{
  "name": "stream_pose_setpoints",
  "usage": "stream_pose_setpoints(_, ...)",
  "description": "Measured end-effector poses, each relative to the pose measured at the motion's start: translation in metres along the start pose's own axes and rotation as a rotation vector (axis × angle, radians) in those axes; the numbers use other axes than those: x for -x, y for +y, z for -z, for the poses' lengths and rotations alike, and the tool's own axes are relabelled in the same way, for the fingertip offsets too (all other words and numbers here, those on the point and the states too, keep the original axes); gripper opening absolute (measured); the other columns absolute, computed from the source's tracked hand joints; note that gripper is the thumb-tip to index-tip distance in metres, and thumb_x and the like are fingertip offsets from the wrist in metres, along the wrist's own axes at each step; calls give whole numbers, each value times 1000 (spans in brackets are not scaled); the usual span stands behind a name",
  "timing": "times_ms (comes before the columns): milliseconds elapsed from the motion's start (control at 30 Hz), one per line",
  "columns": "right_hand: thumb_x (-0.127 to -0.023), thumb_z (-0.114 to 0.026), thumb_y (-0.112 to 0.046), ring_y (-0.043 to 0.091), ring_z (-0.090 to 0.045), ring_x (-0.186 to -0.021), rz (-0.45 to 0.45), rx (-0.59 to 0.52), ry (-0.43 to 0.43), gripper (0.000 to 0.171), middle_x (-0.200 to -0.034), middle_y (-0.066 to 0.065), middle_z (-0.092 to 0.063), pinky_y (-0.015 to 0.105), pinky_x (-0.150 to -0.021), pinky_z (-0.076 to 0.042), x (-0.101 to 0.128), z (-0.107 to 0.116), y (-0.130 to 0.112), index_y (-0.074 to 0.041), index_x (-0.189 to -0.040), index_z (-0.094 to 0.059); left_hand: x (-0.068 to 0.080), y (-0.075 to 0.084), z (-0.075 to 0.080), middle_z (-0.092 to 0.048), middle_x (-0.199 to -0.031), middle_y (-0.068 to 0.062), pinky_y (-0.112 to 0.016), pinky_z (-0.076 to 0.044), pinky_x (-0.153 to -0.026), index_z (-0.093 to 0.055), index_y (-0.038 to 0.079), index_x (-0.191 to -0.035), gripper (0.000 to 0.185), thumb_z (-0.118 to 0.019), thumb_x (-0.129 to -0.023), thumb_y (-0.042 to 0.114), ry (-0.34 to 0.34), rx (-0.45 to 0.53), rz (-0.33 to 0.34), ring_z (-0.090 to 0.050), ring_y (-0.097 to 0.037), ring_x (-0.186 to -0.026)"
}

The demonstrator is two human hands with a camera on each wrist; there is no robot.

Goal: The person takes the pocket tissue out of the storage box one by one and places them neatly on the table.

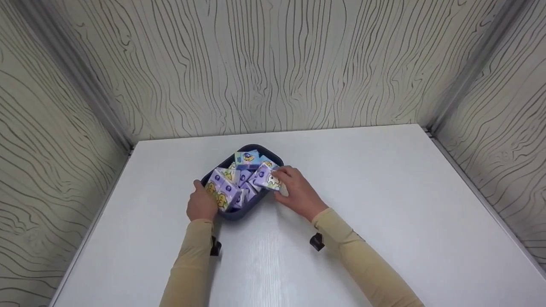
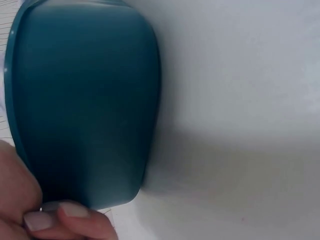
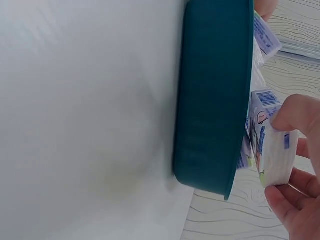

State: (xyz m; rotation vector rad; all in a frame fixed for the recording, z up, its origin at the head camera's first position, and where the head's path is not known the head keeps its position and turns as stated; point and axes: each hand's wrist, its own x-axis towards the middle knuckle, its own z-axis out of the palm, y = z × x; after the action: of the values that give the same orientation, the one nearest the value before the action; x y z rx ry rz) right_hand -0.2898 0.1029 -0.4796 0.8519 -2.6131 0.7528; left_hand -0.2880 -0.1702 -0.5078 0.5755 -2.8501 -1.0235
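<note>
Just left of the middle of the head view, a dark blue-green tub (image 1: 239,212) sits on the white table (image 1: 384,192), filled with small purple and blue tissue packs (image 1: 232,187). At the tub's left edge, the left hand (image 1: 200,204) grips the rim, fingers curled round it; in the left wrist view its fingertips (image 2: 37,219) press against the tub wall (image 2: 85,100) at the lower left. At the tub's right edge, the right hand (image 1: 298,192) pinches one tissue pack (image 1: 268,177), held above the rim. In the right wrist view that pack (image 3: 272,145) lies between thumb and fingers at the right side, just beside the tub (image 3: 215,95).
</note>
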Motion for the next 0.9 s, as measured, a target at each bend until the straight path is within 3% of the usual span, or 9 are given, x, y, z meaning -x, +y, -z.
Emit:
stream_pose_setpoints(167, -83, -72, -16, 15, -47, -115, -40, 15, 16, 47, -125, 4, -49, 27, -96, -41, 13, 15, 8, -10, -127, -58, -2, 0, 1, -62, -102, -30, -49, -47, -68, -20, -2, -146, 51, -34, -100, 13, -12, -10, 12, -63, -36, -81)
stream_pose_setpoints(400, -81, -74, -13, 17, -48, -115, -70, 38, 32, 46, -125, 5, -50, 30, -95, -42, 28, 30, 22, -9, -125, -59, -4, 2, 3, -61, -105, -32, -52, -47, -70, -21, -2, -145, 49, -34, -100, 13, 8, 3, -2, -63, -40, -88)
stream_pose_setpoints(733, -81, -74, -11, 17, -49, -110, -197, 36, -37, 42, -118, 4, -51, 31, -93, -43, 51, 27, 43, -7, -120, -61, -4, 0, 1, -60, -109, -32, -52, -47, -74, -19, -1, -147, 51, -33, -100, 13, -13, -4, 27, -62, -41, -92)
stream_pose_setpoints(900, -81, -72, -11, 20, -50, -105, -311, 38, -109, 44, -116, 7, -50, 35, -89, -44, 62, 23, 52, -7, -123, -60, -1, 2, 0, -60, -107, -31, -50, -47, -73, -18, -2, -147, 53, -35, -100, 14, -23, -6, 33, -63, -38, -88)
